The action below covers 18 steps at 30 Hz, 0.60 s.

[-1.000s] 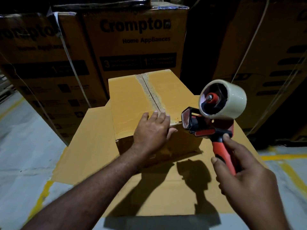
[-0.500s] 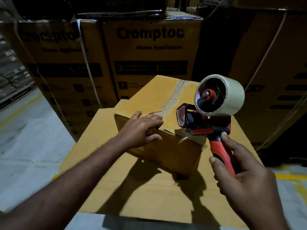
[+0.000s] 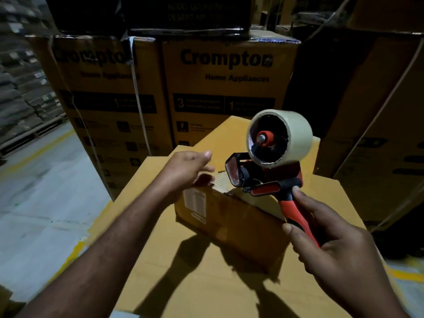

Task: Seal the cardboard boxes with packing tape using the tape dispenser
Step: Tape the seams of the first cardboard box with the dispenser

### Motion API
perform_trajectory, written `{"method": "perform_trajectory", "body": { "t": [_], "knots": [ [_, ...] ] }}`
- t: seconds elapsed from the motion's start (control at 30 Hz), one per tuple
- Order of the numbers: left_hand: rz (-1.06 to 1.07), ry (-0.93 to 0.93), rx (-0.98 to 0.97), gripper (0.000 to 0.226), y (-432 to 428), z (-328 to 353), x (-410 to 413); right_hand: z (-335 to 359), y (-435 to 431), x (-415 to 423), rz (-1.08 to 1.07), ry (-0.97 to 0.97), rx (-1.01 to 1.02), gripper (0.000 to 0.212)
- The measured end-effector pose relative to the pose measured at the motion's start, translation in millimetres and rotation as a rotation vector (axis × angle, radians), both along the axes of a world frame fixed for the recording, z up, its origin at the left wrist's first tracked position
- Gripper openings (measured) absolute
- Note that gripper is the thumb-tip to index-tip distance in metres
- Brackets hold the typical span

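**Operator:** What's changed in the last second?

**Spotter:** You've swung the small box (image 3: pixel 229 216) round. A second ago its taped seam (image 3: pixel 220 180) ran straight away from you. Now the box sits corner-on atop the large flat carton (image 3: pixel 195 283), with a labelled side wall facing you. Your left hand (image 3: pixel 187 168) has left the flat press it had on the near edge. It's now at the box's top left corner, thumb raised, fingers fairly straight and lying loosely on the lid, holding nothing (it's blurred, so I read it as mid-push).

**Operator:** And the dispenser?

**Spotter:** Your right hand (image 3: pixel 339 255) has kept its fingers wrapped round the red handle of the tape dispenser (image 3: pixel 263 180), which has hardly shifted. It hovers just above the box's near top edge, blade end towards your left hand, tape roll (image 3: pixel 281 138) on top. I can't tell whether it touches the cardboard.

**Operator:** So where does that leave me?

**Spotter:** One seam looks taped already, so the turn probably sets up another edge or face. I'd get the box settled before laying any tape. The printed cartons (image 3: pixel 227 76) stand stacked behind, well apart from your hands.
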<state>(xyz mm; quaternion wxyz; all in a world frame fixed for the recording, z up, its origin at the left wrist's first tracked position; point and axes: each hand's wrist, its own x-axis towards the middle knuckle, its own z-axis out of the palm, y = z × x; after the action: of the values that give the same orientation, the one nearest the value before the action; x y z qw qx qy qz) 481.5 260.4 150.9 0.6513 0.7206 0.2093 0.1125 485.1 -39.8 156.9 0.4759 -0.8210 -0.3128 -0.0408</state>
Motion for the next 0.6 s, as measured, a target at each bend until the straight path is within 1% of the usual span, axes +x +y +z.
{"method": "perform_trajectory", "body": {
  "t": [0.07, 0.13, 0.2, 0.27, 0.37, 0.43, 0.53, 0.6],
  "knots": [
    [-0.19, 0.118, -0.277, 0.063, -1, 21, 4, 6, 13, 9, 0.024, -0.05, -0.046, 0.064],
    [-0.297, 0.137, -0.458, 0.076, 7, 33, 10, 13, 25, 18, 0.058, -0.078, -0.092, 0.063],
    [-0.313, 0.122, -0.532, 0.082, 18, 37, 19, 19, 32, 28, 0.079, -0.108, -0.106, 0.062],
    [-0.314, 0.115, -0.613, 0.082, 23, 36, 25, 22, 37, 37, 0.101, -0.123, -0.087, 0.06],
    [-0.327, 0.119, -0.756, 0.079, 23, 31, 28, 22, 45, 47, 0.163, -0.116, -0.035, 0.063],
    [-0.375, 0.113, -0.818, 0.084, 23, 27, 28, 21, 51, 53, 0.194, -0.152, -0.024, 0.063],
    [-0.379, 0.094, -0.843, 0.088, 28, 17, 28, 18, 55, 63, 0.243, -0.2, 0.0, 0.061],
    [-0.375, 0.089, -0.868, 0.085, 26, 12, 24, 17, 57, 72, 0.285, -0.189, 0.017, 0.061]
  ]
}}
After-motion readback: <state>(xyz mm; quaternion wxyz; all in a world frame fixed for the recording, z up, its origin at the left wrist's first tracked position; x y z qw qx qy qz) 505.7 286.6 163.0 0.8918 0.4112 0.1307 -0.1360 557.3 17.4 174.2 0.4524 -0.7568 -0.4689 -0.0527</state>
